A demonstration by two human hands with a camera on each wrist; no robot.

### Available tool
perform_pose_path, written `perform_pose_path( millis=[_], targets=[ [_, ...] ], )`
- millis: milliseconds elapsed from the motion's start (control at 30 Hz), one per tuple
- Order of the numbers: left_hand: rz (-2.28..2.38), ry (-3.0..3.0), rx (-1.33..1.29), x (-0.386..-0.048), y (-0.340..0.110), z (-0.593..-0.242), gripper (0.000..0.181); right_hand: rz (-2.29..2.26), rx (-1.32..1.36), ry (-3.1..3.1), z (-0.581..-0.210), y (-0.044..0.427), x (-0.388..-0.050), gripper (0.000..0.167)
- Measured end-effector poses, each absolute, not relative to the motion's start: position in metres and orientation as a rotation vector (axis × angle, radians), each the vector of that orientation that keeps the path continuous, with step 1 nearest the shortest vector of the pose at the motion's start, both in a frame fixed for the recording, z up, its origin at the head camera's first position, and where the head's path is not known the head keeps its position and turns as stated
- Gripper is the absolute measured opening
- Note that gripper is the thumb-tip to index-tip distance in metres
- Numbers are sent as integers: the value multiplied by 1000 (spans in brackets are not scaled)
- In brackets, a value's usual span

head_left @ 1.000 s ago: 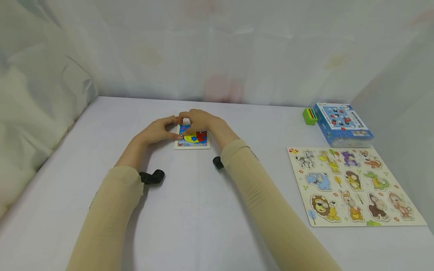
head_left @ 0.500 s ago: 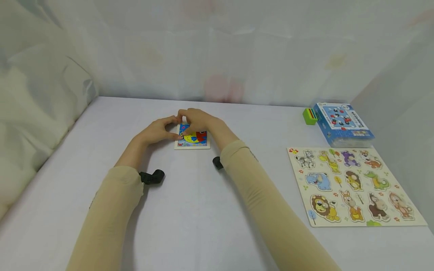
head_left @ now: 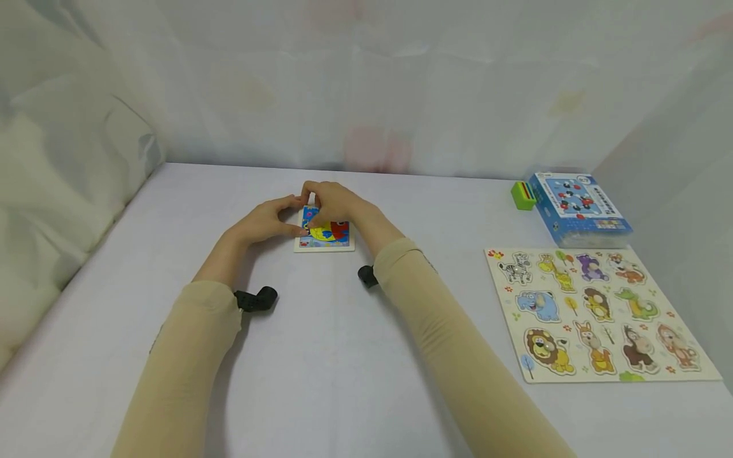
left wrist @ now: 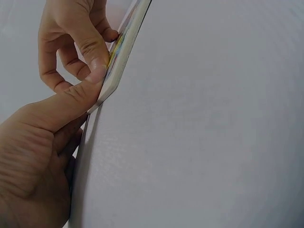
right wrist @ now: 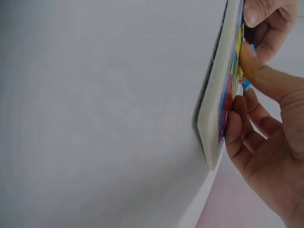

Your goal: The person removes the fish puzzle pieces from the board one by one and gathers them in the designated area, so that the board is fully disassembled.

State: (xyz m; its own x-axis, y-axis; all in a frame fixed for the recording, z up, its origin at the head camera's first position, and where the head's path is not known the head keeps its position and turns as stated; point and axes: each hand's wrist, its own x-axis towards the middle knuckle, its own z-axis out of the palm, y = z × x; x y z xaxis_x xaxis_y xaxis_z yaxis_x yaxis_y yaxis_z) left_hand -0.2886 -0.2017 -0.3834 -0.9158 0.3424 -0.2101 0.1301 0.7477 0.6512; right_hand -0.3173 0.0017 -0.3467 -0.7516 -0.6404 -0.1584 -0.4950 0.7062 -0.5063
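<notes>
A small jigsaw puzzle board (head_left: 332,249) with a bright fish picture and a pale frame lies flat on the white table. My left hand (head_left: 265,222) grips its left side, the thumb (left wrist: 78,97) resting on the frame edge in the left wrist view. Over the upper part of the board, my right hand (head_left: 336,202) pinches a blue and yellow puzzle piece (head_left: 310,213) between thumb and index finger. That piece stands tilted up from the board, and its blue edge (right wrist: 246,85) shows in the right wrist view. My fingers hide much of it.
On the right lies a large animal puzzle board (head_left: 598,318). Behind it stands a blue box (head_left: 584,213), with a small green block-like item (head_left: 523,197) beside it. White cloth (head_left: 401,95) hangs at the back, and pale fabric (head_left: 63,159) is at left.
The right hand's fingers have risen slightly, and more blue of the puzzle piece shows at the board's upper left. The left hand stays nearly still.
</notes>
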Motion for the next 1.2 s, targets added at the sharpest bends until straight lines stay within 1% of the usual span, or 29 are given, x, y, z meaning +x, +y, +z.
perform_pose_path(
  millis=[133,200,400,567,700,1000,1200],
  targets=[
    [957,2627,378,-289,-201,-384,80,-691,-827,2616,-347,4,-317,23],
    [961,2631,393,-289,-201,-383,79,-735,-799,2620,-347,6,-317,18],
    [965,2631,423,-290,-199,-384,77,-895,-748,2580,-349,11,-320,18],
    [952,2610,407,-290,-198,-382,81,-1095,-637,2504,-350,17,-320,19],
    [935,2608,411,-290,-197,-381,80,-1255,-567,2443,-350,27,-324,19],
    [939,2607,380,-288,-194,-378,73,-1319,-447,2410,-342,69,-328,20],
    [952,2596,471,-284,-190,-376,71,-1293,-378,2475,-344,103,-332,19]
  ],
)
